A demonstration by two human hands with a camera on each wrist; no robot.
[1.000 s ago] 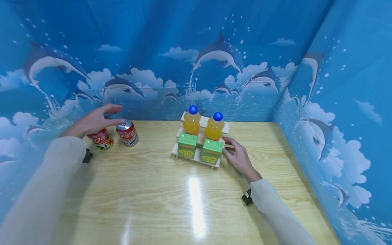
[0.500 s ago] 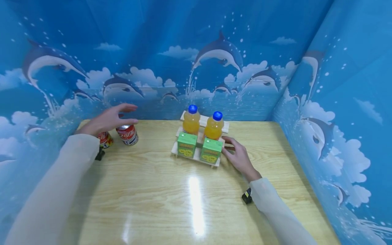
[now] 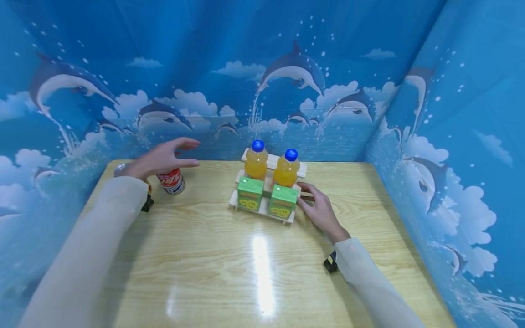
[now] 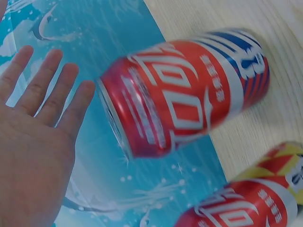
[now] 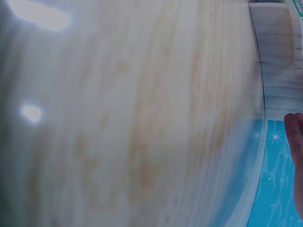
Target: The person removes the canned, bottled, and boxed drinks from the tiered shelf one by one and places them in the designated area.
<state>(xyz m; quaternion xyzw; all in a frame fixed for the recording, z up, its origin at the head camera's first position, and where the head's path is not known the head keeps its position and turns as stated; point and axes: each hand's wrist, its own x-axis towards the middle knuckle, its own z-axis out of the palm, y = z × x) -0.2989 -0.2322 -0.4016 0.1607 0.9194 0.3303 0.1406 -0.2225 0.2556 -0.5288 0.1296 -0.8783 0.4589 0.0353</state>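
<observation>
My left hand (image 3: 164,157), fingers spread and slightly bent, hovers at the tops of two red drink cans at the back left. In the left wrist view, the nearer can (image 4: 175,94) has blue stripes at its base, and the fingertips are close by its top rim. A second can (image 4: 241,208) has a yellow patterned base; the wrist mostly hides it in the head view. My right hand (image 3: 321,212) holds the right side of a stepped wooden rack (image 3: 303,170), fingertips at its edge. On the rack stand two orange juice bottles (image 3: 256,165) behind two green juice boxes (image 3: 250,194).
The wood-grain table (image 3: 205,264) has a bright glare streak in front of the rack. A blue dolphin-print curtain (image 3: 229,54) closes off the back and both sides. A small black wrist camera (image 3: 330,263) sits under the right sleeve.
My left hand has moved right, from over the yellow-based can to over the blue-striped can. My right hand, the rack and the drinks on it have stayed in place.
</observation>
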